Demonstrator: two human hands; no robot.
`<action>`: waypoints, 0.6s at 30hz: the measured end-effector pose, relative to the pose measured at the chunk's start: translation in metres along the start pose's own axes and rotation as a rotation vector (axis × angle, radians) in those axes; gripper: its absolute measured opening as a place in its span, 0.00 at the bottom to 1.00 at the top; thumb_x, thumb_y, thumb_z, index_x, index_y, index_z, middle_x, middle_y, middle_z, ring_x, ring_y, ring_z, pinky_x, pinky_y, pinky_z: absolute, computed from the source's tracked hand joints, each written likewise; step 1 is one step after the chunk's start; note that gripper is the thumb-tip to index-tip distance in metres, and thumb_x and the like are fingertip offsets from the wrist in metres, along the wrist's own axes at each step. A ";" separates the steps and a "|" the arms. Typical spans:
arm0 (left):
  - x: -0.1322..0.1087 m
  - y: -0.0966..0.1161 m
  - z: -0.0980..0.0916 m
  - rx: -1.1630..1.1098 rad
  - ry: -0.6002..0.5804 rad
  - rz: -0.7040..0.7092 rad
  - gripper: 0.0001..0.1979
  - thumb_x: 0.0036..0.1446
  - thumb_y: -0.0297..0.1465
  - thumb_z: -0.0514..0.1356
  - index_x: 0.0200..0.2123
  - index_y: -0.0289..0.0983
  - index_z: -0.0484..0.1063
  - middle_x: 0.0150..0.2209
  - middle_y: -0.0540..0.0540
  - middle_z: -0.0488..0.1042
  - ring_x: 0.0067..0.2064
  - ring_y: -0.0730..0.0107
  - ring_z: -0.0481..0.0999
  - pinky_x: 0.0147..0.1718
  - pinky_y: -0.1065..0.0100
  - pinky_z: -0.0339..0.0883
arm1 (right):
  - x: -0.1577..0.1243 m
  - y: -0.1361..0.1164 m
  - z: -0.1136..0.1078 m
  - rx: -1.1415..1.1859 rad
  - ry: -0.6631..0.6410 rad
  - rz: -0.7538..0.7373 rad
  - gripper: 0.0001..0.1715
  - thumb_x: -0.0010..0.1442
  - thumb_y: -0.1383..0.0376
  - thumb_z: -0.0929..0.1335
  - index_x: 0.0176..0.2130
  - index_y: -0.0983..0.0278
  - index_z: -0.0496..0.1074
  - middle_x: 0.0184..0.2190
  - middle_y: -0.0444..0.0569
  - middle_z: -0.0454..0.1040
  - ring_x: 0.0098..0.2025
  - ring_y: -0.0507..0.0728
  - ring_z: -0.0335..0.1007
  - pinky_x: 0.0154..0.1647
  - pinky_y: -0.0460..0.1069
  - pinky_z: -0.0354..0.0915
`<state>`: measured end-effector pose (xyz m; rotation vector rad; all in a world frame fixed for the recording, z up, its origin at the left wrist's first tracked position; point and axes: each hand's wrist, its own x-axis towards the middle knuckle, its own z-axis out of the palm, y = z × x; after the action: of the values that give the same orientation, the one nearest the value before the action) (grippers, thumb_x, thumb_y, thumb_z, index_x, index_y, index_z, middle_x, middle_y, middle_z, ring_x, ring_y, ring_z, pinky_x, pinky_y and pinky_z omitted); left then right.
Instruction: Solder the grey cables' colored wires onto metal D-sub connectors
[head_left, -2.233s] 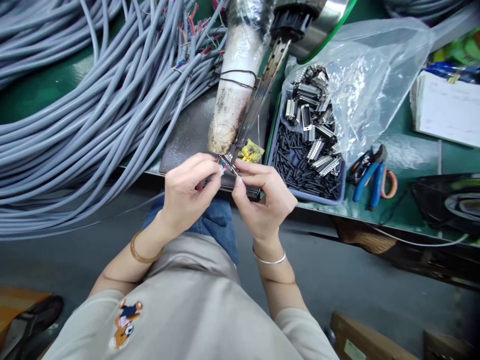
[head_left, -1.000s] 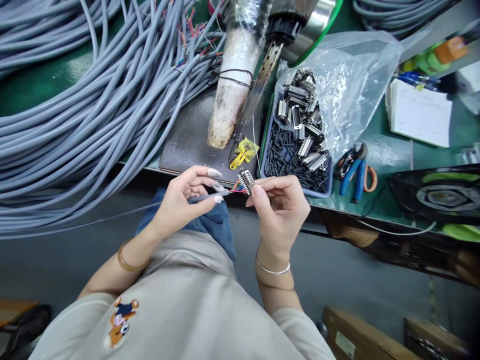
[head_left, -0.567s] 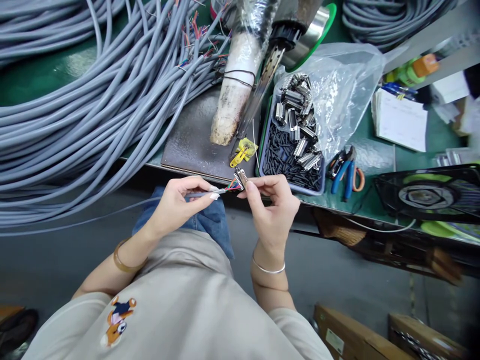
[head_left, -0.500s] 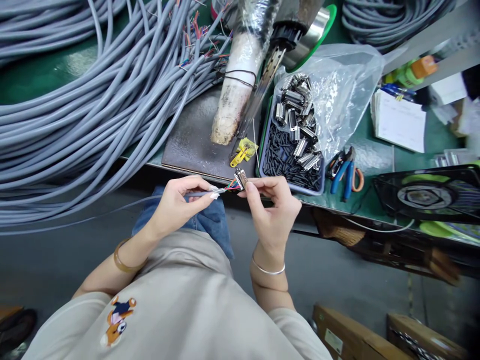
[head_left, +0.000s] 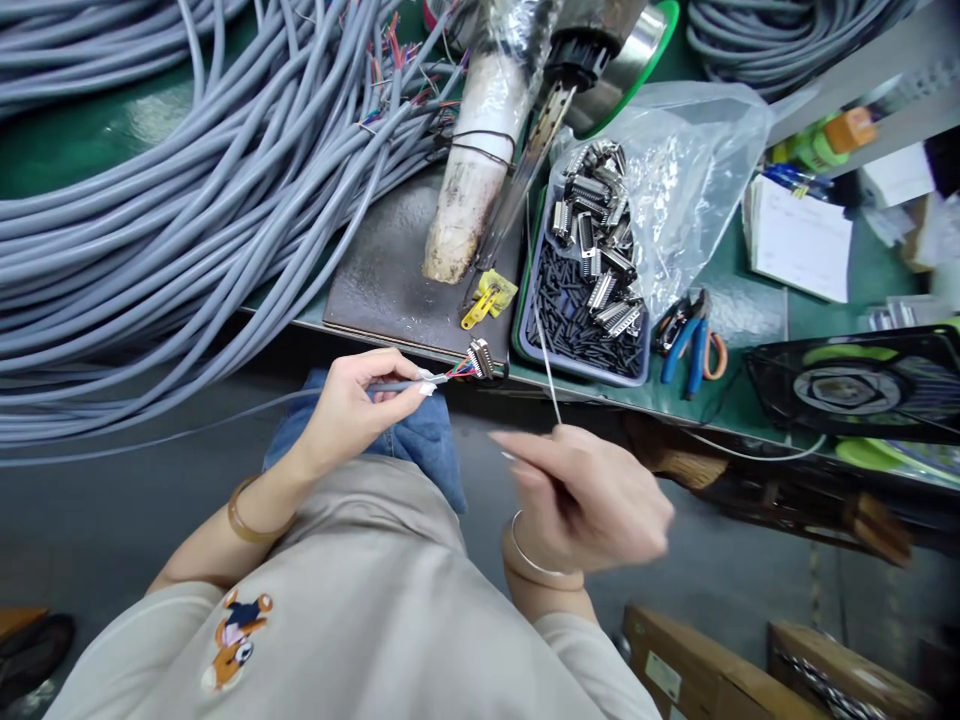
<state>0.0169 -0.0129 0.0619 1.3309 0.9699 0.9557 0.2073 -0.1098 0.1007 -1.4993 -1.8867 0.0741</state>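
- Left hand [head_left: 356, 405]: thumb and forefinger closed together on a grey cable [head_left: 388, 387], near its stripped end.
- Coloured wires [head_left: 459, 371] fan out from that end to a metal connector [head_left: 481, 358], beyond the fingertips, at the front edge of the dark board [head_left: 397, 265] as seen from above.
- Right hand [head_left: 592, 500]: well apart from the connector, motion-blurred; forefinger extended toward the left hand, the other fingers curled.
- A thin pale strand [head_left: 548, 368] runs down across the tray [head_left: 646, 368] to the right hand's knuckles. Contact point hidden; cannot tell whether the fingers grip it.
- Tray contents: short black pieces [head_left: 555, 300] and loose connectors [head_left: 587, 232].
- Yellow clip [head_left: 480, 305] lies on the board, near the lower end of the tapered white tube [head_left: 474, 180].
- Right of the tray: blue-handled pliers [head_left: 696, 350], then a black fan [head_left: 847, 388].
- Left side of the bench: large bundle of grey cables [head_left: 187, 240], some with coloured wire ends exposed.
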 end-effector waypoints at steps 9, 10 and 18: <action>-0.005 -0.002 0.001 0.125 -0.061 0.169 0.04 0.55 0.25 0.66 0.31 0.36 0.83 0.27 0.48 0.78 0.26 0.76 0.69 0.24 0.74 0.62 | 0.031 -0.010 0.041 -0.268 -0.063 -0.150 0.07 0.71 0.63 0.67 0.40 0.63 0.75 0.23 0.40 0.76 0.22 0.48 0.65 0.26 0.48 0.57; -0.005 -0.002 0.002 0.134 -0.053 0.163 0.04 0.55 0.25 0.66 0.32 0.36 0.83 0.27 0.47 0.78 0.26 0.76 0.69 0.24 0.74 0.62 | 0.030 -0.009 0.042 -0.267 -0.055 -0.154 0.07 0.71 0.64 0.67 0.38 0.62 0.74 0.23 0.40 0.76 0.22 0.48 0.65 0.26 0.48 0.57; -0.004 0.002 0.003 -0.177 -0.077 -0.148 0.12 0.52 0.36 0.73 0.29 0.33 0.79 0.19 0.52 0.72 0.17 0.81 0.63 0.15 0.77 0.55 | 0.026 0.003 0.036 -0.091 0.074 -0.069 0.06 0.64 0.72 0.70 0.37 0.61 0.72 0.25 0.39 0.74 0.25 0.48 0.68 0.29 0.45 0.61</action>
<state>0.0188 -0.0180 0.0644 1.1235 0.8904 0.8506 0.1879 -0.0726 0.0859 -1.4747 -1.9030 -0.0992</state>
